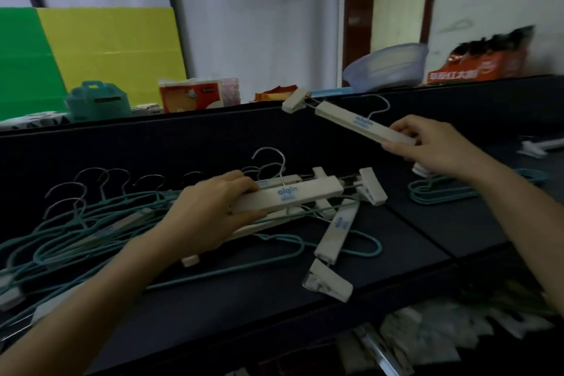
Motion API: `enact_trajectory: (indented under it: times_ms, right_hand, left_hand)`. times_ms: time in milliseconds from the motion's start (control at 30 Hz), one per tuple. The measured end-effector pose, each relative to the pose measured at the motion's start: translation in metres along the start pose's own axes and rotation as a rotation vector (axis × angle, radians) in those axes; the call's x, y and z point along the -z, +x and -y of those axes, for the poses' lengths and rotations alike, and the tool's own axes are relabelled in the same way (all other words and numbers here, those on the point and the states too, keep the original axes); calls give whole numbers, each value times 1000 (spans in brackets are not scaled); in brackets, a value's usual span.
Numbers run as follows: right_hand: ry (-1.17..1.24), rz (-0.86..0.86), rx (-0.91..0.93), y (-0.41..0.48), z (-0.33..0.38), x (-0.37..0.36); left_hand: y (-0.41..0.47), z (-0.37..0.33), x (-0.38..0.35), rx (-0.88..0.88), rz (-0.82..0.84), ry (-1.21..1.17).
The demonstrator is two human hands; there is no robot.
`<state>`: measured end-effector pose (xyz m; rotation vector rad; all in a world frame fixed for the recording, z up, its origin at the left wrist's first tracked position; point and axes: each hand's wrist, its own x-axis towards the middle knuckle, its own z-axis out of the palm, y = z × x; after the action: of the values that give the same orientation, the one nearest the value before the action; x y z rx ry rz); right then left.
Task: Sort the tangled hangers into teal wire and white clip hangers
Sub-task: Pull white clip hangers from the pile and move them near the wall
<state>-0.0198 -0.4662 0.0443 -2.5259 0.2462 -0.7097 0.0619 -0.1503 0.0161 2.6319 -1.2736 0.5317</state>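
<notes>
- teal wire pile (91,232): tangled at the left of the dark surface (244,290), hooks pointing away from the person, some white bars caught in it.
- left hand (210,210): sits at the pile's right edge, fingers (241,181) curled over the left end of the top clip hanger (290,195), thumb on its near side; it grips the bar.
- top clip hanger: long axis runs left-right, rising slightly to the right, and lies on other white bars. Its free end and clips point toward the right hand, so it likely has to be drawn out rightward.
- diagonal clip hanger (335,232): lies just below it, long axis slanting toward the person, over 1 teal loop.
- lifted clip hanger (360,125): in the air, apart from the pile, bar slanting up-left, hook behind it.
- right hand (439,146): fingers (403,128) pinch the bar's right end and hold nothing else.
- teal stack (442,191): small sorted bunch, just below the right hand.
- far clip hanger (540,145): blurred white piece at the right edge, probably the white group. The right hand is the nearer one to it.
</notes>
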Motion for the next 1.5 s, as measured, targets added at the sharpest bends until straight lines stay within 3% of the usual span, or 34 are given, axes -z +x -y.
enact_trajectory:
  times_ms: [333,700,1033,1500]
  right_hand:
    - [-44,-147,-234,-99,-92,82]
    - [46,-329,-387,-191,-230,189]
    - [-19,-419,-458,-234,-336,271]
    - [-16,-448,-422,-191,-460,338]
  left_hand:
    - [98,-94,-29,-283,-40,-104]
    - [195,-267,-81,-477,47,-188]
    - [251,-402,-123,-515,107,-221]
    - [360,-504,-174,-470,106,-182]
